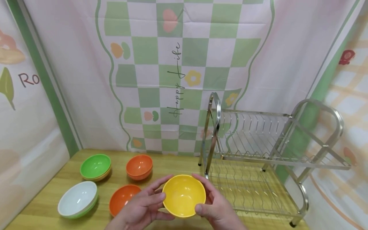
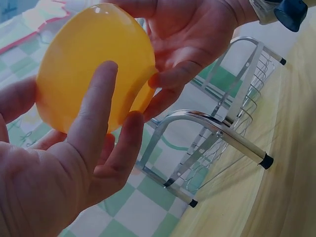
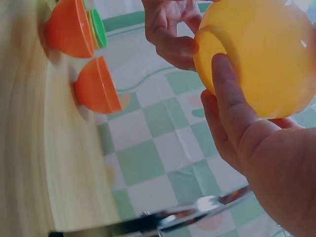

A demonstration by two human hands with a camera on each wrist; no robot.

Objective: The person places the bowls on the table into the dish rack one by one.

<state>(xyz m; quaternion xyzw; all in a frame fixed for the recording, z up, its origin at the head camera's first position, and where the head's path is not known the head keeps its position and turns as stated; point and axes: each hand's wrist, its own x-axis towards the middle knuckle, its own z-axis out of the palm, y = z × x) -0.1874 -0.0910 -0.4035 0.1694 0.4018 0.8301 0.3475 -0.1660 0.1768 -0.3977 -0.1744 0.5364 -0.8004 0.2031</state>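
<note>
Both hands hold a yellow bowl [image 1: 184, 196] between them, raised above the front of the table, its hollow side facing the head camera. My left hand [image 1: 143, 206] grips its left side, thumb at the rim and fingers spread behind. On the opposite side my right hand [image 1: 215, 204] holds it, with the thumb over the near rim. From the left wrist view, the bowl's smooth underside [image 2: 98, 59] shows with fingers against it. In the right wrist view a finger touches the bowl's foot ring [image 3: 212, 49].
To the left stand a green bowl [image 1: 95, 166] stacked on a yellowish one, a white bowl [image 1: 78, 198] with a green outside, and two orange bowls [image 1: 139, 166]. A two-tier metal dish rack [image 1: 256, 156] stands right on the wooden table [image 1: 169, 166]. Printed curtains [image 1: 143, 76] hang behind.
</note>
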